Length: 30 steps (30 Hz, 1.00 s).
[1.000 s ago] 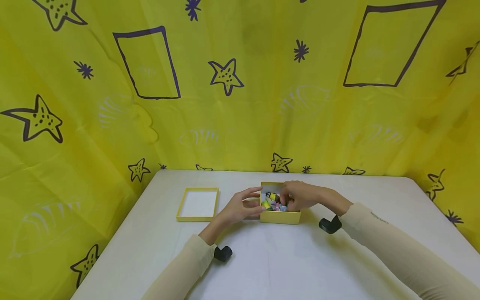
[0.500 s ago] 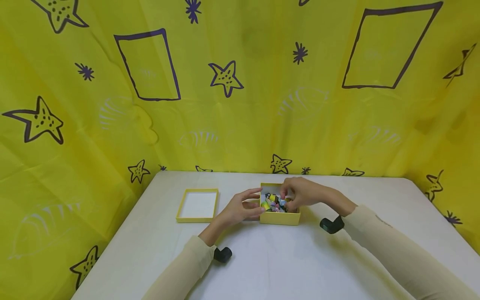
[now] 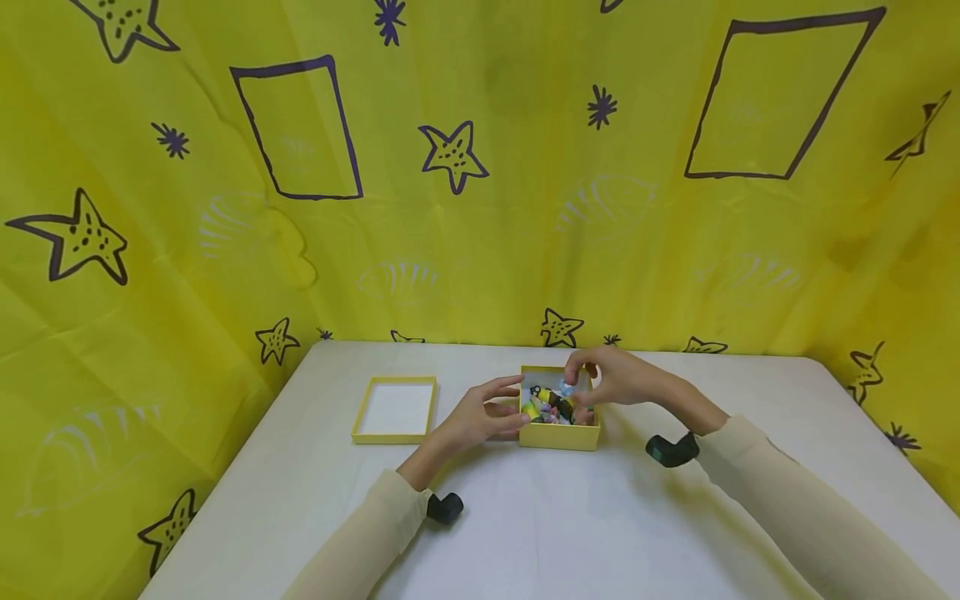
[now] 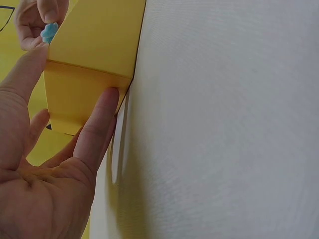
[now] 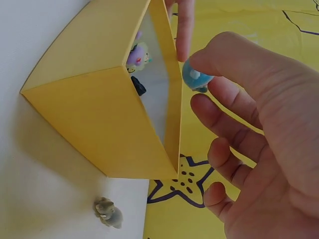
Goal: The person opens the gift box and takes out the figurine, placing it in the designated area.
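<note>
A yellow box [image 3: 558, 437] stands on the table with several small coloured figurines [image 3: 545, 402] inside. My right hand [image 3: 618, 377] is over the box's right side, pinching a small blue figurine [image 5: 195, 76] between thumb and index finger. In the right wrist view that figurine is just above the box's rim, and its other fingers curl loosely below. My left hand [image 3: 480, 414] rests against the box's left wall [image 4: 82, 92], fingers mostly straight and thumb at the rim corner. A purple figurine [image 5: 138, 57] and a black piece [image 5: 138, 85] show inside the box.
A shallow yellow lid [image 3: 393, 438] with a white inside lies left of the box on the white table [image 3: 540, 517]. Beside the box, a small grey animal figurine [image 5: 108, 212] rests on the tabletop. A yellow patterned curtain [image 3: 480, 250] hangs behind.
My right hand has risen from among the figurines and moved slightly right, lifting the blue figurine up to the rim. The left hand and box have stayed put.
</note>
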Motion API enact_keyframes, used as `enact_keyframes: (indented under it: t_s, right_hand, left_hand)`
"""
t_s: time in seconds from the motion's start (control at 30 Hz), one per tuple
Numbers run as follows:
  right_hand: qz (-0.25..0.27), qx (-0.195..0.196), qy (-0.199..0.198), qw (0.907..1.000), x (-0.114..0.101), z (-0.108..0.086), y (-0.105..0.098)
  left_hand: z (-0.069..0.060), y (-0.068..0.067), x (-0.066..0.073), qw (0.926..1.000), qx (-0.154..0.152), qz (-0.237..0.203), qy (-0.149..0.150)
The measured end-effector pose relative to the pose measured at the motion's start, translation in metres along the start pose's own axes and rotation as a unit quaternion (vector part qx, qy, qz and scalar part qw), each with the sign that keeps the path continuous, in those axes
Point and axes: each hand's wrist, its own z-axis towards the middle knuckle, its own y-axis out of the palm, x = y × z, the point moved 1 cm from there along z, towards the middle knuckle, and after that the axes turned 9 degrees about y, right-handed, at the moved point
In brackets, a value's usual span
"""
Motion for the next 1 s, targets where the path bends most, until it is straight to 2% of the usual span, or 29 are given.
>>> enact_keyframes:
  t_s: [0.23,0.47,0.73,0.9,1.0]
  right_hand:
    - [0.020,0.022,-0.010,0.9995,0.003,-0.003,-0.003]
    - [0.011,0.055,-0.020,0.9982,0.007,-0.007,-0.004]
    - [0.020,0.110,0.006,0.9937,0.014,-0.011,-0.003]
    - [0.030,0.131,0.005,0.9909,0.017,-0.015,-0.004]
    - [0.025,0.140,0.004,0.9898,0.020,-0.018,-0.005]
  left_hand:
    - [0.001,0.001,0.002,1.0000,0.001,-0.005,-0.008]
    - [-0.001,0.001,0.004,0.9999,0.004,0.009,-0.007]
    - [-0.001,0.001,0.003,1.0000,0.002,0.002,-0.003]
    - [-0.001,0.001,0.002,0.9999,-0.002,-0.016,-0.003]
    - [0.000,0.001,0.002,0.9999,-0.002,-0.013,-0.003]
